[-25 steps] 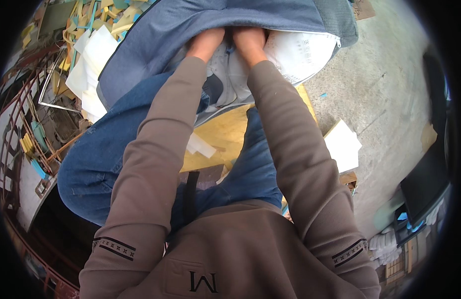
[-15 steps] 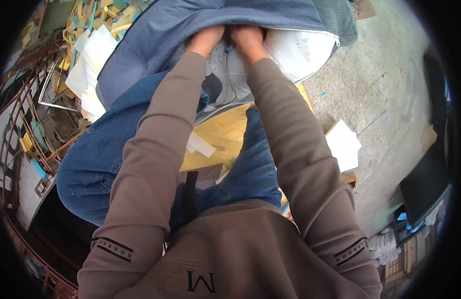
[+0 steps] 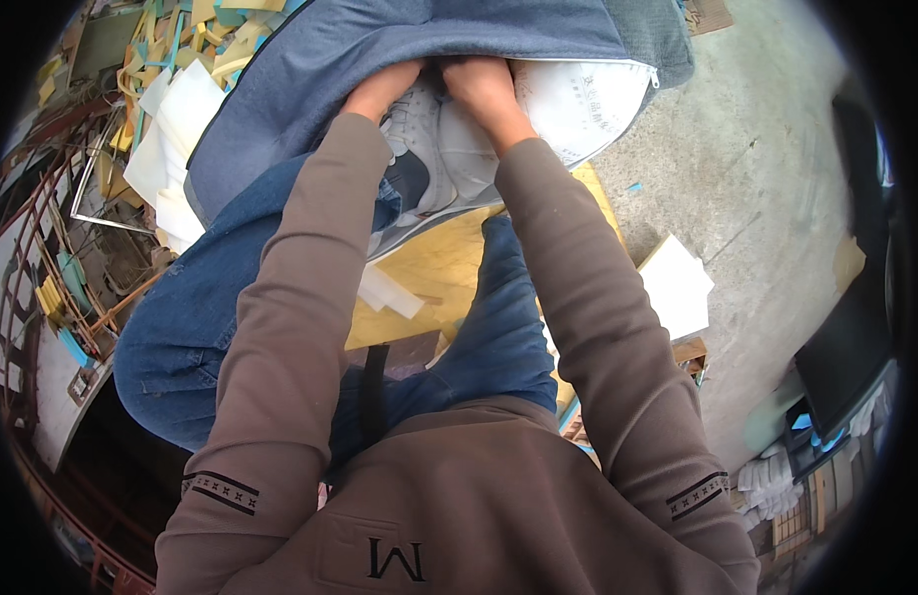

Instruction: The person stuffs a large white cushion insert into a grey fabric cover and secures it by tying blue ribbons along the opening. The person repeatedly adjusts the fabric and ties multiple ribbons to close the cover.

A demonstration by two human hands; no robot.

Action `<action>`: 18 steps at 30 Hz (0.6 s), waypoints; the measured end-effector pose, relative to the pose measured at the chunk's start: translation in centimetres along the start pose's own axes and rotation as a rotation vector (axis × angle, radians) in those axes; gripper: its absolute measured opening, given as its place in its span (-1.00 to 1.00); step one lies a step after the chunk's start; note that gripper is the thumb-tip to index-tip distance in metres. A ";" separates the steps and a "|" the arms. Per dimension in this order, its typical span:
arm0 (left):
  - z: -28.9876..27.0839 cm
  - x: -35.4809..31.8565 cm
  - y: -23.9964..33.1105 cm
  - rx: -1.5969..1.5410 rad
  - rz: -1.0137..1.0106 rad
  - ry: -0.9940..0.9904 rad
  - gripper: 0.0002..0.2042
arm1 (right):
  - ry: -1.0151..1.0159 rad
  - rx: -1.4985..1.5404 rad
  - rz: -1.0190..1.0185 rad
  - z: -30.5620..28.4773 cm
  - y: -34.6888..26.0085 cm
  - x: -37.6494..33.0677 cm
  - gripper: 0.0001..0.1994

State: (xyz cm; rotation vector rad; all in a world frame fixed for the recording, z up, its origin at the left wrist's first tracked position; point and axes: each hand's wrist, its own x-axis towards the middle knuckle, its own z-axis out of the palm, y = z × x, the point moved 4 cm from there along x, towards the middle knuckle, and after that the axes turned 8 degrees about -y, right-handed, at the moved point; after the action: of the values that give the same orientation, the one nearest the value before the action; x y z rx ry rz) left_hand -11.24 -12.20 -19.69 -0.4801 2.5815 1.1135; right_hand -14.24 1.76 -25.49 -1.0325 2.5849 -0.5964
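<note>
A large blue fabric cover (image 3: 320, 69) with a zip along its edge lies across the top of the view. Inside its mouth sits a white wrapped filling (image 3: 568, 104) with faint print. My left hand (image 3: 382, 89) reaches under the fabric at the opening, its fingers hidden. Beside it my right hand (image 3: 482, 91) also goes in under the cover's edge, next to the white filling; its fingertips are out of sight. A white and grey sneaker (image 3: 419, 149) on my foot stands in the opening, between and below my hands.
Yellow and blue foam scraps (image 3: 196, 40) pile up at the upper left, with white sheets (image 3: 176, 139) beside them. A yellow foam piece (image 3: 429, 263) lies beneath me. On the concrete floor (image 3: 736, 188) rests a white block (image 3: 677, 288). A red metal frame (image 3: 32, 218) stands at the left.
My left hand has shifted left and the gap between my hands is wider. More of the sneaker shows. The cover sits slightly further left in the view.
</note>
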 end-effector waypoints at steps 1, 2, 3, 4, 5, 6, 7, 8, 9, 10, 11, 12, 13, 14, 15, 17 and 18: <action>-0.1 -0.1 0.3 0.024 0.032 0.018 -0.70 | -0.003 0.027 0.044 0.2 0.1 0.4 -0.71; -0.1 -0.1 0.3 0.002 0.016 0.006 -0.70 | -0.006 0.042 0.085 0.4 0.2 0.7 -0.70; -0.1 -0.1 0.2 -0.020 0.003 -0.002 -0.70 | 0.022 0.082 0.120 0.5 0.3 0.9 -0.70; -0.1 -0.1 0.1 -0.043 -0.027 -0.012 -0.70 | 0.050 0.109 0.153 0.6 0.3 1.1 -0.70; -0.1 -0.1 -0.1 -0.046 -0.033 -0.008 -0.71 | 0.077 0.136 0.186 0.6 0.3 1.1 -0.70; -0.1 0.0 -0.3 -0.052 -0.054 -0.006 -0.71 | 0.107 0.087 0.183 0.6 0.1 1.1 -0.72; -0.1 0.1 -0.5 -0.060 -0.058 -0.016 -0.72 | 0.138 0.037 0.180 0.4 0.0 1.1 -0.73; -0.1 0.2 -0.6 -0.048 -0.050 -0.018 -0.72 | 0.169 -0.013 0.178 0.3 -0.2 0.9 -0.74; 0.0 0.3 -0.7 -0.036 -0.027 -0.033 -0.72 | 0.126 -0.068 0.158 0.3 -0.3 0.8 -0.74; 0.0 0.4 -0.8 -0.020 -0.022 -0.043 -0.72 | 0.082 -0.123 0.137 0.3 -0.5 0.7 -0.74; 0.1 0.5 -0.9 -0.050 -0.003 -0.053 -0.72 | 0.050 -0.190 0.112 0.3 -0.8 0.6 -0.73; 0.2 0.6 -1.1 -0.076 0.002 -0.058 -0.72 | 0.002 -0.126 0.158 0.2 -0.6 0.5 -0.73; 0.3 0.7 -1.4 -0.090 -0.020 -0.073 -0.71 | -0.033 -0.075 0.199 0.1 -0.6 0.4 -0.73; 0.3 0.8 -1.7 -0.108 0.010 -0.073 -0.72 | -0.068 -0.025 0.240 0.0 -0.5 0.3 -0.73; 0.4 0.8 -2.3 -0.115 0.013 -0.082 -0.72 | -0.012 0.021 0.239 -0.5 -0.6 0.2 -0.73; 0.7 1.0 -4.0 -0.216 -0.004 -0.104 -0.74 | 0.044 0.096 0.269 -1.3 -0.7 0.0 -0.74; 0.9 1.1 -5.3 -0.310 -0.024 -0.117 -0.76 | 0.099 0.165 0.248 -1.8 -0.9 -0.1 -0.74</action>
State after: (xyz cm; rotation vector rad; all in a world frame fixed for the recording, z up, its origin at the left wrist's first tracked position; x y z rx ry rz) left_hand -9.99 -15.12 -24.15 -0.4957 2.3073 1.4950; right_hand -14.40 1.75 -23.45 -0.6328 2.6393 -0.7966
